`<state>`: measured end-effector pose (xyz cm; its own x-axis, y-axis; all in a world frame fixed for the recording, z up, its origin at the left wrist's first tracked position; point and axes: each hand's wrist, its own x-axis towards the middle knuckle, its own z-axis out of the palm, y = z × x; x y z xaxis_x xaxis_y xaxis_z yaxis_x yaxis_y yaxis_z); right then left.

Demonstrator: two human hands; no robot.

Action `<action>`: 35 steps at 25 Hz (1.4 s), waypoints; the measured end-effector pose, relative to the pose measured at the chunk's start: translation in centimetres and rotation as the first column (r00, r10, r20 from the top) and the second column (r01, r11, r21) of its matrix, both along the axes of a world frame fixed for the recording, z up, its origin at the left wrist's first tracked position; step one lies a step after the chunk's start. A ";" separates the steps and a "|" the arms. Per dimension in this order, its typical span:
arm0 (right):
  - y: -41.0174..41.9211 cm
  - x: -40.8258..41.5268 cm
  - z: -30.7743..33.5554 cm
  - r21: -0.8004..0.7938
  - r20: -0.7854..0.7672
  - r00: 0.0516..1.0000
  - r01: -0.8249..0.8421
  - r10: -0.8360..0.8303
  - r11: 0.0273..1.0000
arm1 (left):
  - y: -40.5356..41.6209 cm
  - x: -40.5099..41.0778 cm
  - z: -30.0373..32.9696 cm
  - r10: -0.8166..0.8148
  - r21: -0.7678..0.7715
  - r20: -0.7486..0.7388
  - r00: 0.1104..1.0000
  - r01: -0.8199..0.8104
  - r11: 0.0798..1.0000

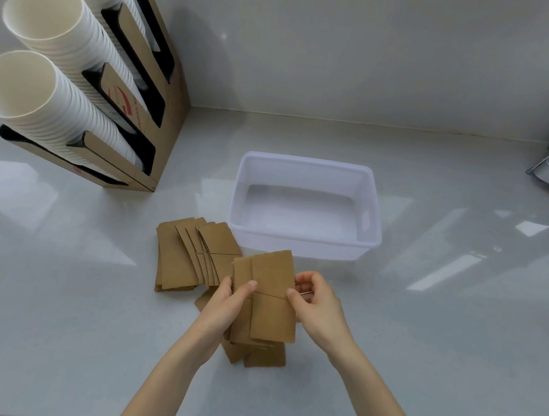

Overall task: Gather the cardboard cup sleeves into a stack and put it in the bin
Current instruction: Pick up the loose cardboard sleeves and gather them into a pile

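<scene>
Both hands hold one small bundle of brown cup sleeves [270,294] above the counter [56,304]. The left hand [223,307] pinches its left edge, thumb on top; the right hand [315,307] closes on its right edge. How many sleeves are in the bundle, I cannot tell. More sleeves [191,255] lie fanned on the left, at least five, and some lie under the bundle. One white bin [303,245] stands just beyond. Three stacks of white cups [46,105] lean in one cardboard holder [169,137] at far left.
</scene>
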<state>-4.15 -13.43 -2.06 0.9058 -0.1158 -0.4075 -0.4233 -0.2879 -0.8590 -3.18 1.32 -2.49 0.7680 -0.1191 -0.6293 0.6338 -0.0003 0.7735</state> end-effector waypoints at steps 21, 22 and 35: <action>2.0 -0.1 -2.9 -0.469 -0.167 0.955 -0.297 0.246 0.832 | 3.4 0.1 0.7 0.121 0.053 0.085 0.989 -0.125 0.991; 2.4 -0.1 -2.9 -0.499 -0.190 0.948 -0.316 0.254 0.807 | 3.6 0.0 0.7 0.125 0.061 0.086 0.989 -0.130 0.990; 4.0 0.6 -2.7 -0.575 -0.249 0.941 -0.335 0.231 0.746 | 3.9 -0.3 0.5 0.146 0.077 0.079 0.986 -0.152 0.985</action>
<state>-3.52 -9.47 -4.80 0.8693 -0.1318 -0.4764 -0.3471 -0.8489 -0.3985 -3.44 5.22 -1.98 0.8174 0.0504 -0.5739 0.5735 0.0242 0.8189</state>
